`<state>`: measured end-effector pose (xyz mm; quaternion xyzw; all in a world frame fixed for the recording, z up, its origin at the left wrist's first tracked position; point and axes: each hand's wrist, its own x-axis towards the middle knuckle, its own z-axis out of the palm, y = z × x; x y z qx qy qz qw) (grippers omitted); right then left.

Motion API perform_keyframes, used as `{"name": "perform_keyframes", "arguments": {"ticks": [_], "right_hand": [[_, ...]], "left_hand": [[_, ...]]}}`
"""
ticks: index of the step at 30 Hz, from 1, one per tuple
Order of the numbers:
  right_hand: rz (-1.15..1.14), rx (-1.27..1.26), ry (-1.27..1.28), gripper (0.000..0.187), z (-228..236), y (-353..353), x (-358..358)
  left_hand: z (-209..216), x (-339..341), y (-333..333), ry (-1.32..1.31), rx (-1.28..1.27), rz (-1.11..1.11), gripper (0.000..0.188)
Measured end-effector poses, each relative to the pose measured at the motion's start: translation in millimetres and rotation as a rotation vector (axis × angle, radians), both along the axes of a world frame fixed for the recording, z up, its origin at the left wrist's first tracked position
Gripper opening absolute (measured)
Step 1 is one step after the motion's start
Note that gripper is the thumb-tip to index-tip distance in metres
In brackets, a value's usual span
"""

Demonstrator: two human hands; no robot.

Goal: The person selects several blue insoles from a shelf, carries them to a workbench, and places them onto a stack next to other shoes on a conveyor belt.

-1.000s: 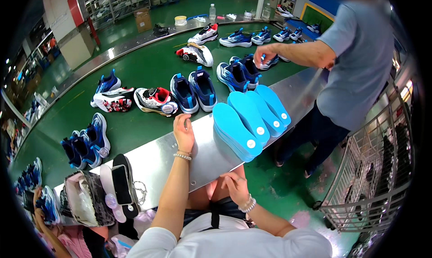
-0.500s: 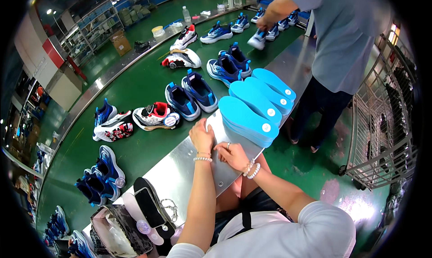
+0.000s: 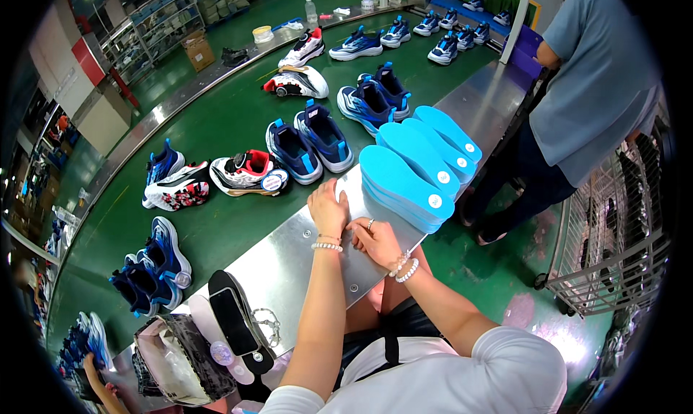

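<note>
My left hand (image 3: 329,210) rests on the bare metal strip (image 3: 283,256) along the table's near edge, thumb apart from its fingers and nothing in it. Close beside it on the right, my right hand (image 3: 374,242) lies with its fingers curled in, a ring on one of them; I see no object in it. Just beyond my hands are stacks of light blue insoles (image 3: 401,181) with round white stickers at their heels. A pair of dark blue sneakers (image 3: 323,137) stands on the green surface ahead of my left hand, apart from it.
More sneakers stand leftward and farther back, including a white-and-red one (image 3: 249,174). A phone (image 3: 237,327) and an open patterned bag (image 3: 184,360) lie at the lower left. Another person (image 3: 595,75) stands at right near a wire cart (image 3: 613,248). Someone's arm (image 3: 101,386) reaches in at lower left.
The person at right has turned and moved rightward, and the sneaker they held is out of their visible hand. An arm has appeared at lower left. My hands have barely moved; the view shifted slightly.
</note>
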<state>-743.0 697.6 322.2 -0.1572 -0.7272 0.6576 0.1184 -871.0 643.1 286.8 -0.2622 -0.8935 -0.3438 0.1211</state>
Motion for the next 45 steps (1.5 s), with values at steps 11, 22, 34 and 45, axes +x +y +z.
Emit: {"name": "perform_keyframes", "arguments": {"ticks": [11,22,34,45], "right_hand": [[-0.012,-0.005,0.015,0.019,-6.3,7.1,-1.1],[0.012,0.065,-0.001,0.019,-4.4,14.8,-5.5],[0.015,-0.119,-0.038,0.019,-4.5,26.9,-3.3],[0.028,-0.106,-0.016,0.019,-2.2,38.5,-0.8]], "left_hand": [[-2.4,-0.9,8.5,0.037,-0.032,0.002,0.030],[18.9,0.5,11.9,-0.282,0.623,-0.097,0.022],[260.4,228.3,1.1,-0.813,2.040,-1.761,0.045],[261.6,239.4,16.5,-1.160,2.063,-2.343,0.049]]}}
